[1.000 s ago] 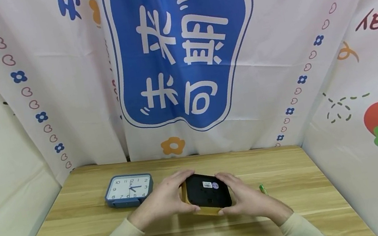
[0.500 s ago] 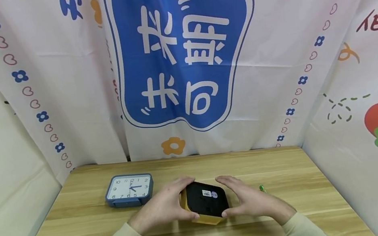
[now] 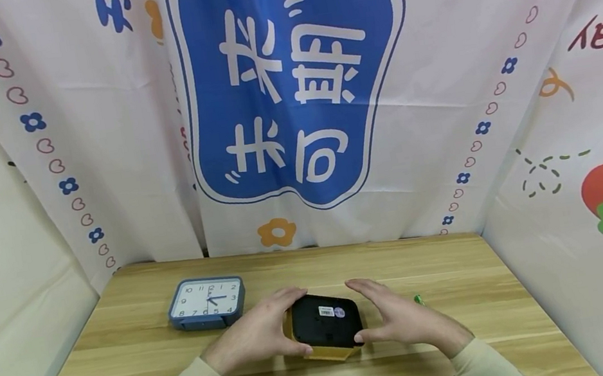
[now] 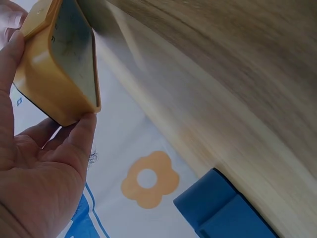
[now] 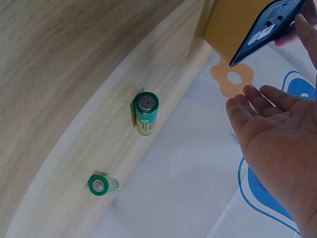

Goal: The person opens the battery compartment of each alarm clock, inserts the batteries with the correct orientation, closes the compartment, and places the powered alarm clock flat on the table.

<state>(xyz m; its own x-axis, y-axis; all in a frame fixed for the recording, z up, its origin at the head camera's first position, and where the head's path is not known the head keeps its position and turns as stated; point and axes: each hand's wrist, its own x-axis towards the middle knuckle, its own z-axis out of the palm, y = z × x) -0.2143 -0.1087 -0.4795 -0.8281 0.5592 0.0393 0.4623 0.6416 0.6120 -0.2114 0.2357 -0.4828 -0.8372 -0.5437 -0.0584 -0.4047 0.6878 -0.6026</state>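
Observation:
A yellow alarm clock with a black back is held back side up over the table, and its face looks downward in the left wrist view. My left hand grips its left side, thumb at the near edge and fingers at the far edge. My right hand stands at the clock's right side with fingers extended and apart from it. The right thumb is at the near right corner; whether it touches is hard to tell. Two small labels sit on the black back.
A blue alarm clock lies face up at the left on the wooden table. Two green batteries, one larger-looking and one nearby, are on the table right of my right hand. A printed curtain hangs behind.
The yellow clock has moved a little toward me and left with my left hand. My right fingers have parted from its far right edge. The blue clock has not moved.

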